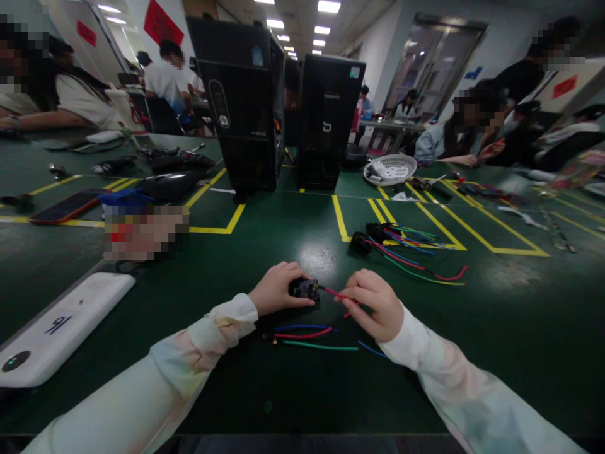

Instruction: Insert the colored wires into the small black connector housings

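Observation:
My left hand (278, 289) is closed around a small black plastic connector housing (302, 289), with its open side facing right. Between the fingertips of my right hand (375, 306) is a red wire (336, 293), whose metal terminal end touches or sits in the housing; how deep it goes I cannot tell. Just below on the green tabletop lie loose wires: a blue wire (302, 327), another red one and a green wire (321, 345), with brass-coloured terminals at their left ends. Part of another blue wire (372, 349) shows under my right wrist.
Black housings with coloured wires (362, 243) lie beyond my right hand. Two black computer towers (326, 126) stand at the back, beside a white basket (390, 170). A white device (66, 328) and a phone (69, 206) lie left. Other people sit around the table.

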Tool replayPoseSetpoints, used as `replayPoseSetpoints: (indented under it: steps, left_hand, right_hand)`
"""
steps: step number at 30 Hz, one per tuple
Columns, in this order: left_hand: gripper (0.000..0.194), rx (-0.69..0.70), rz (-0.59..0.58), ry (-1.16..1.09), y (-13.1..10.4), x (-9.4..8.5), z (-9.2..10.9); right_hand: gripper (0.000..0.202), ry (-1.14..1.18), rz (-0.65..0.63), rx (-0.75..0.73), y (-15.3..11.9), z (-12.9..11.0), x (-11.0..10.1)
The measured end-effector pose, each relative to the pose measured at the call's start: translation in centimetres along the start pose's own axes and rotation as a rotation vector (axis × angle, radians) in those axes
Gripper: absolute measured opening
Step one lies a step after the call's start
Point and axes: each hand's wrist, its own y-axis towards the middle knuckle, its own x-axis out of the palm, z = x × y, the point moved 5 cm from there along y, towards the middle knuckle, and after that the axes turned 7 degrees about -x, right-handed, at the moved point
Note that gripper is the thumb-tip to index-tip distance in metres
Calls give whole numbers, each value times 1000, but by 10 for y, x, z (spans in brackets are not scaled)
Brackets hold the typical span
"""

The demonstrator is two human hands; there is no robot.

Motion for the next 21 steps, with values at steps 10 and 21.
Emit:
replayPoseSetpoints:
  steps: [10,21]
  left_hand:
    - [45,13,13,-5,0,0,0]
    - [47,16,10,1,0,0,0]
  right_hand:
    - [21,1,-379,-98,-11,-31,52]
    - [42,-26,-438,112,-12,-19,47]
